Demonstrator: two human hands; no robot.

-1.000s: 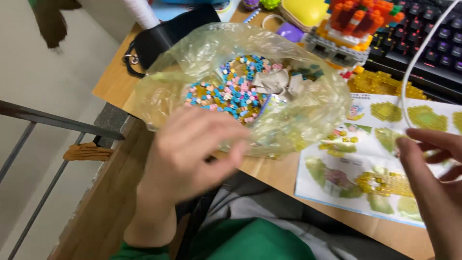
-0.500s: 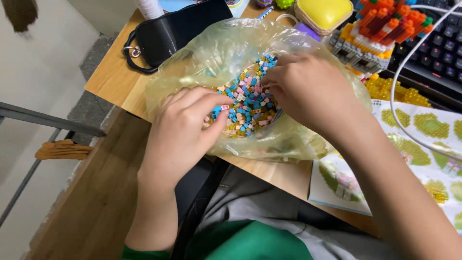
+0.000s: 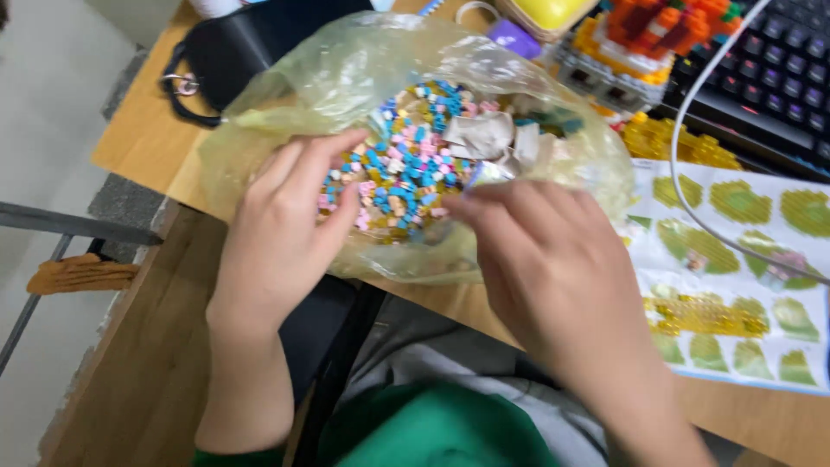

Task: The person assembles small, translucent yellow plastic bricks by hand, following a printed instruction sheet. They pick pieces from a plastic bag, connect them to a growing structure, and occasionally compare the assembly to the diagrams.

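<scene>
A clear yellowish plastic bag (image 3: 346, 78) lies on the wooden desk, filled with several tiny pink, blue and tan building blocks (image 3: 406, 173) and some crumpled grey bits. My left hand (image 3: 285, 233) grips the bag's near left side, fingers pressed into the plastic next to the blocks. My right hand (image 3: 545, 259) is at the bag's near right edge, fingertips pinched together on the plastic near the blocks; what they hold besides the plastic I cannot tell.
A printed instruction sheet (image 3: 743, 268) with green shapes and yellow block clusters lies at right. Behind are a block model (image 3: 640, 43), a black keyboard (image 3: 769, 86), a white cable (image 3: 683, 156) and a black pouch (image 3: 242, 43). The desk edge (image 3: 138, 259) runs along the left.
My right hand came from the sheet into the bag, then pulled back to the bag's near right edge. My left hand shifted from the bag's front to its left side.
</scene>
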